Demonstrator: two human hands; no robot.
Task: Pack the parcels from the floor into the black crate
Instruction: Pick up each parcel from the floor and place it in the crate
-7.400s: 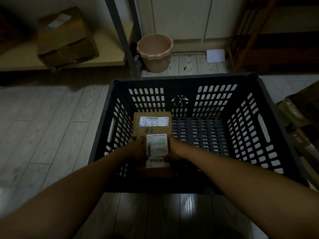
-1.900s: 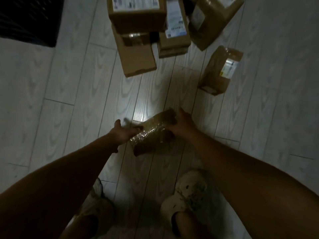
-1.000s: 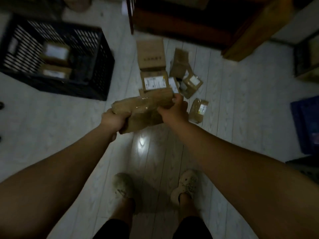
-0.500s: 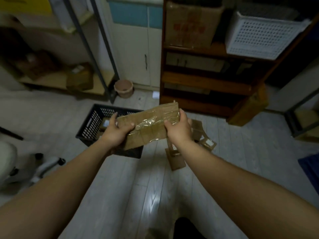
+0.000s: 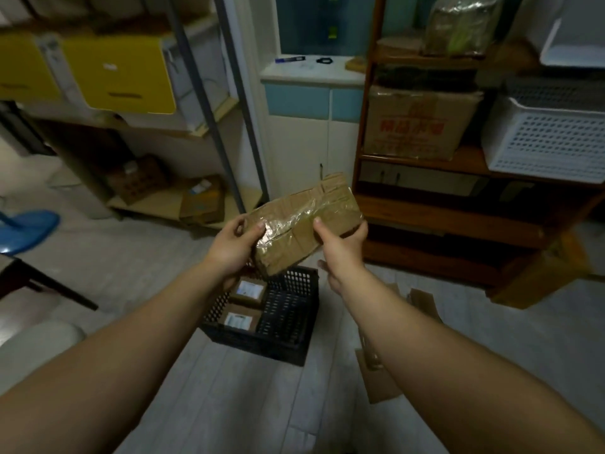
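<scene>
Shelving of dark brown wood [image 5: 458, 208] fills the right of the frame. At lower centre the black slotted plastic crate [image 5: 281, 342] stands on the floor, with two white-labelled cardboard parcels [image 5: 247, 291] inside at its left. Above it, mid-frame, the tilted, tape-wrapped brown cardboard parcel [image 5: 307, 224] is gripped at its ends by the left hand [image 5: 230, 247] and the right hand [image 5: 340, 249].

Taped brown parcel [image 5: 306, 224] tilted above black crate [image 5: 288, 317], two labelled parcels [image 5: 245, 304] inside
</scene>
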